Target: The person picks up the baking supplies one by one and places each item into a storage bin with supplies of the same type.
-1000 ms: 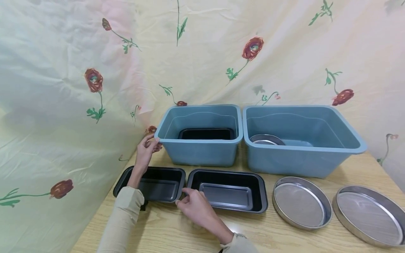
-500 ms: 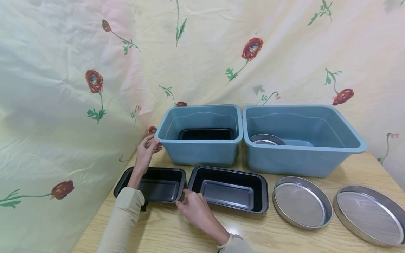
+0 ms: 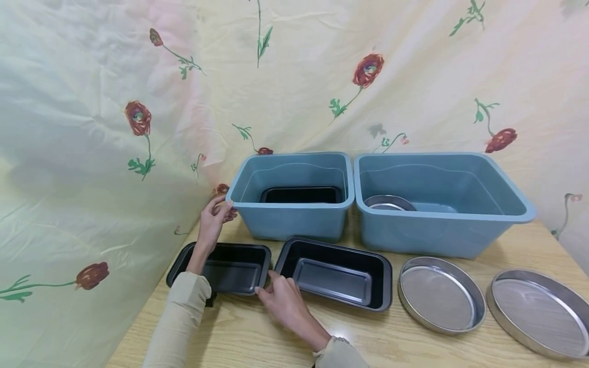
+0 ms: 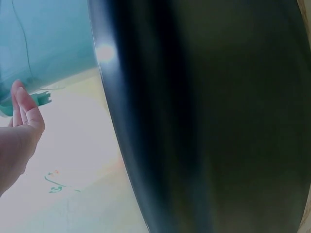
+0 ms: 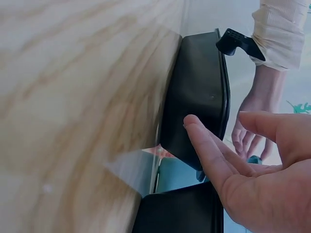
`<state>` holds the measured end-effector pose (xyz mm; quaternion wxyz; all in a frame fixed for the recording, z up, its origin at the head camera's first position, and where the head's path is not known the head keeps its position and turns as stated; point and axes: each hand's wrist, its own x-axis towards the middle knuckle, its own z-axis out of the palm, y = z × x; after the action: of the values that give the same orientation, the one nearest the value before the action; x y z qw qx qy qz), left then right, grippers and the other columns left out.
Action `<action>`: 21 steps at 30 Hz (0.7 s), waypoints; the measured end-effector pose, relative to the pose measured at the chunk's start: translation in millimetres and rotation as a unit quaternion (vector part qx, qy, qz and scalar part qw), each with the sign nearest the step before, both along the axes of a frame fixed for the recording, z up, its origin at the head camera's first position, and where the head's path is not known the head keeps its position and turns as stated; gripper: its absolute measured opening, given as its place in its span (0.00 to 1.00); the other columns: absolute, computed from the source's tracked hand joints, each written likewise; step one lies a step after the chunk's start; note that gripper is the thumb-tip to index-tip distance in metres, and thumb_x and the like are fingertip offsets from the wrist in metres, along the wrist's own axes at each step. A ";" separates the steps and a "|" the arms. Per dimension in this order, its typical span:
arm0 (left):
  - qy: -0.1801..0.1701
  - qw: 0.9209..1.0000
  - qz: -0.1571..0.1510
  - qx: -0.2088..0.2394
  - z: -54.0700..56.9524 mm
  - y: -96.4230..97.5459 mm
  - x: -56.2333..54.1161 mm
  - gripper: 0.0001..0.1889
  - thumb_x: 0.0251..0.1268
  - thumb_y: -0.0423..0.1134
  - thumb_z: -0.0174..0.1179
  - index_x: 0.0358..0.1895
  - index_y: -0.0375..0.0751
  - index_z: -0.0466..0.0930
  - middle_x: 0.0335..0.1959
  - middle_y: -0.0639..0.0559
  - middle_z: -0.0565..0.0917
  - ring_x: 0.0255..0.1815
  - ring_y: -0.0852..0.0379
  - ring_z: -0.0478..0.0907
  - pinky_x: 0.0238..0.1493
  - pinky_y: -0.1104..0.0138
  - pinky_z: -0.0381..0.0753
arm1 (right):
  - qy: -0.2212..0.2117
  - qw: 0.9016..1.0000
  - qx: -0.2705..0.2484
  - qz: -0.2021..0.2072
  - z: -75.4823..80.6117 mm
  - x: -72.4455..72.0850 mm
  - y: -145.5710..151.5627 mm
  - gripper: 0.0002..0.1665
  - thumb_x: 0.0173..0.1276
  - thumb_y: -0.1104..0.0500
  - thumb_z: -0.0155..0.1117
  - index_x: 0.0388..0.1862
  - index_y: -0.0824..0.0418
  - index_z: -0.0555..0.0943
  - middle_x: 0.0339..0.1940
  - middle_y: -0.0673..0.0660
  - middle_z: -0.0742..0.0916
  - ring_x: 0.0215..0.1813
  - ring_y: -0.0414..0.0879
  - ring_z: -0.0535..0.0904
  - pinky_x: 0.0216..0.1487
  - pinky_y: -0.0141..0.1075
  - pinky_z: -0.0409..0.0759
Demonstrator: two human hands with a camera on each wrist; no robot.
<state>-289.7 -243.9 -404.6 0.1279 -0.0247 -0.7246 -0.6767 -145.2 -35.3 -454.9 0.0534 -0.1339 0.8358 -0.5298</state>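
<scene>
At the left front corner of the smaller blue plastic bin (image 3: 290, 222), my left hand (image 3: 211, 220) grips the rim between thumb and fingers. Below that forearm lies a black loaf pan (image 3: 234, 276), partly covered by the arm. My right hand (image 3: 287, 301) is low at the narrow gap between this pan and a second loaf pan (image 3: 333, 278), which sits slightly turned. In the right wrist view the right index finger (image 5: 206, 150) is straight, the thumb stands apart from it, and its tip overlaps the first pan's side.
Another dark pan (image 3: 301, 194) is inside the smaller bin. The larger blue bin (image 3: 428, 235) beside it contains a round metal pan (image 3: 388, 203). Two round metal pans (image 3: 439, 296) lie at the right of the wooden table (image 3: 257, 342). A floral cloth (image 3: 285, 76) hangs behind.
The second loaf pan has turned, its left end shifting back toward the smaller bin. The right hand has barely shifted; the left hand stays at the bin's corner.
</scene>
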 end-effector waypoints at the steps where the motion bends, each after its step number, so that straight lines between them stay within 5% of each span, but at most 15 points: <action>1: -0.001 1.000 0.001 0.001 0.0 0.1 0.0 0.21 0.79 0.38 0.60 0.65 0.28 0.73 0.34 0.51 0.87 0.34 0.58 0.86 0.41 0.70 0.85 | 0.000 1.000 0.002 -0.001 -0.6 -0.6 -0.5 0.37 0.73 0.59 0.70 0.69 0.83 0.68 0.32 0.60 0.90 0.24 0.42 0.84 0.35 0.42 0.86; 16: -0.005 1.000 -0.006 -0.003 2.0 0.5 2.0 0.22 0.80 0.39 0.59 0.66 0.28 0.73 0.35 0.51 0.87 0.34 0.59 0.86 0.43 0.68 0.85 | -0.016 1.000 -0.004 0.003 -5.3 -3.7 -4.5 0.39 0.75 0.58 0.68 0.71 0.84 0.65 0.33 0.62 0.90 0.17 0.42 0.79 0.27 0.37 0.79; 21: -0.008 1.000 -0.004 -0.004 2.3 0.9 2.6 0.22 0.79 0.40 0.60 0.66 0.29 0.73 0.35 0.51 0.87 0.34 0.59 0.86 0.46 0.64 0.86 | -0.030 1.000 -0.007 -0.002 -6.7 -4.9 -6.2 0.40 0.75 0.57 0.67 0.72 0.83 0.64 0.21 0.57 0.87 0.11 0.40 0.69 0.21 0.34 0.74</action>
<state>-287.1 -243.0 -402.2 0.1195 -0.0231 -0.7282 -0.6745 -150.1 -41.5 -461.7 0.0764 -0.1167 0.8304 -0.5395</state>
